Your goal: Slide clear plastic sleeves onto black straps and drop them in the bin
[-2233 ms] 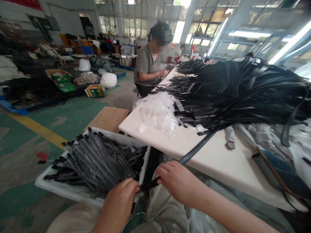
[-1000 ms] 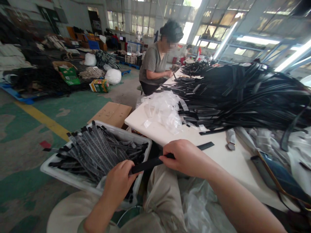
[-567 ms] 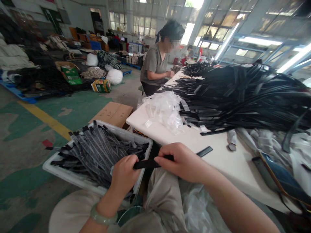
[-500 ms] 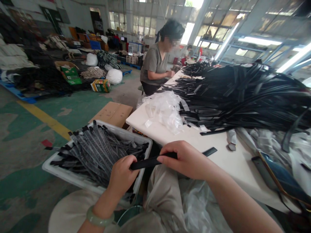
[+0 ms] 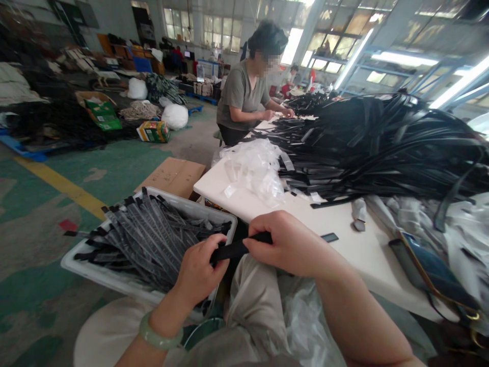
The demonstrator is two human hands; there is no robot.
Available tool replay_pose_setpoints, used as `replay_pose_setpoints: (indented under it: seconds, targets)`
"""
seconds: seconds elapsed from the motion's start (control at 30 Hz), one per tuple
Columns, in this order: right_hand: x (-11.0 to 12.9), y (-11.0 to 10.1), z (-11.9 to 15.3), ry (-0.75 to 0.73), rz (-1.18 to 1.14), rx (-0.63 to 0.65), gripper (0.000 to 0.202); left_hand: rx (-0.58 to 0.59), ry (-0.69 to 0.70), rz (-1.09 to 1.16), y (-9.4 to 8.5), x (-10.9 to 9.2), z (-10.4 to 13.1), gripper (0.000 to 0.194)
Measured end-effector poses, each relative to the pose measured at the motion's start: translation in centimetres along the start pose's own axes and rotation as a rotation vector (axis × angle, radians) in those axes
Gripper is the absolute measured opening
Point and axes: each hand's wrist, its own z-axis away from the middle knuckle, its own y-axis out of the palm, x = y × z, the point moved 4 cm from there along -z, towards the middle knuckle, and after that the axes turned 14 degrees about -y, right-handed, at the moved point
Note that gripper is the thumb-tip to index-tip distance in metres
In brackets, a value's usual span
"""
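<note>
A flat black strap (image 5: 236, 250) stretches between my two hands, over my lap. My left hand (image 5: 202, 265) is closed round its left end, thumb on top. Further along, my right hand (image 5: 280, 242) pinches the strap between thumb and bent fingers. The strap's far tip shows beyond my right wrist, above the table edge. Left of my hands stands a white plastic bin (image 5: 153, 291), heaped with grey straps in clear sleeves (image 5: 145, 239) that have black ends.
A large pile of black straps (image 5: 382, 137) covers the white table (image 5: 301, 224). Clear plastic sleeves (image 5: 255, 168) lie at its near left corner. A dark bag (image 5: 431, 270) rests at the right. Behind the bin is a cardboard box (image 5: 173, 176). A co-worker (image 5: 244, 94) sits across.
My hands have come slightly closer together on the strap, the left one shifting right. The co-worker's hand has reached out toward the strap pile. The whole view has shifted slightly.
</note>
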Motion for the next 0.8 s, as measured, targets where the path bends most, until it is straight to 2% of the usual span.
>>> replay_pose_setpoints:
  seconds: [0.23, 0.33, 0.43, 0.57, 0.63, 0.8]
  targets:
    - [0.7, 2.0, -1.5, -0.105, 0.114, 0.061, 0.016, -0.028, -0.031, 0.094, -0.3, -1.6, -0.7, 0.032]
    - [0.8, 2.6, -2.0, -0.159, 0.186, 0.141, 0.016, -0.021, -0.066, 0.132, -0.7, -1.3, -1.4, 0.038]
    - [-0.5, 1.7, -1.6, -0.155, 0.163, 0.202, 0.025, 0.023, -0.14, 0.042, -1.1, 0.2, -2.1, 0.042]
    - [-2.7, -0.4, -0.8, -0.07, 0.169, 0.199, 0.021, 0.072, -0.21, -0.177, -1.7, 2.1, -2.6, 0.038]
    - [-2.6, -0.3, -1.2, -0.062, 0.156, 0.176, 0.018, 0.094, -0.172, -0.224, -1.5, 1.6, -2.8, 0.041]
    - [-0.3, 2.4, -3.7, -0.16, 0.126, 0.16, 0.016, 0.101, -0.111, -0.133, -0.7, -1.1, -3.3, 0.043]
